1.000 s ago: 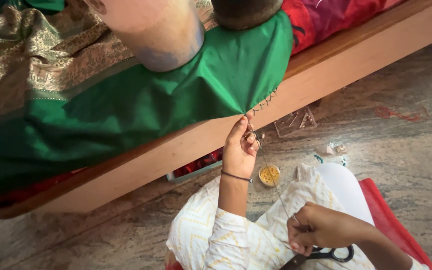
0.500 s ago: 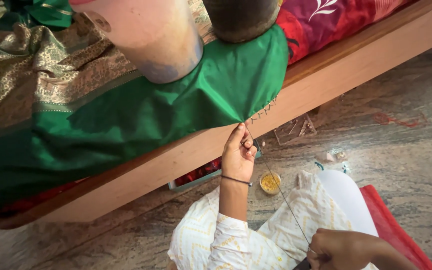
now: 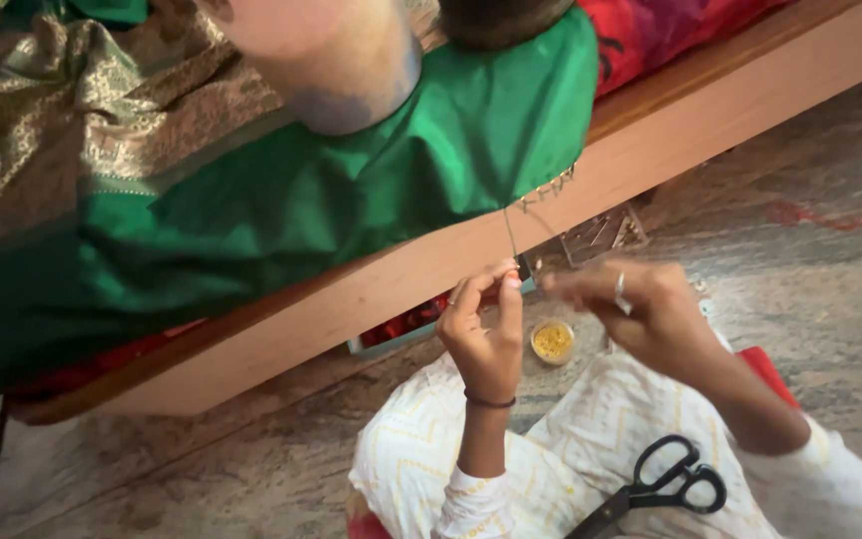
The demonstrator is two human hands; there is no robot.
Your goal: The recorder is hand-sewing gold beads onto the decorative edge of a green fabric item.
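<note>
- My left hand (image 3: 486,334) is raised in front of me, fingers curled with thumb and forefinger pinched together in a closed grip on the thread (image 3: 509,232).
- That thread runs up toward 12 o'clock from my pinch to the corner of the green cloth (image 3: 401,190), where a small beaded fringe (image 3: 549,188) hangs off the hem.
- My right hand (image 3: 641,314), at 3 o'clock of the left and just beside it, has its fingertips drawn together in a pinch pointing toward the left hand; what it grips is too fine to make out. A ring sits on one finger.
- Between and just below my hands, on the floor (image 3: 830,289), stands a small round cup (image 3: 553,340) filled with yellow-gold beads.
- At 1 o'clock of my hands, under the edge of the wooden bed frame (image 3: 730,100), lies a shallow clear box (image 3: 603,233); it seems to hold thin metal pieces, though I cannot tell which.
- The black scissors (image 3: 662,484) lie on my lap at 5 o'clock, untouched, handles toward my right arm.
- The green cloth drapes over the bed frame, with gold-patterned fabric (image 3: 62,120) at 10 o'clock of it.
</note>
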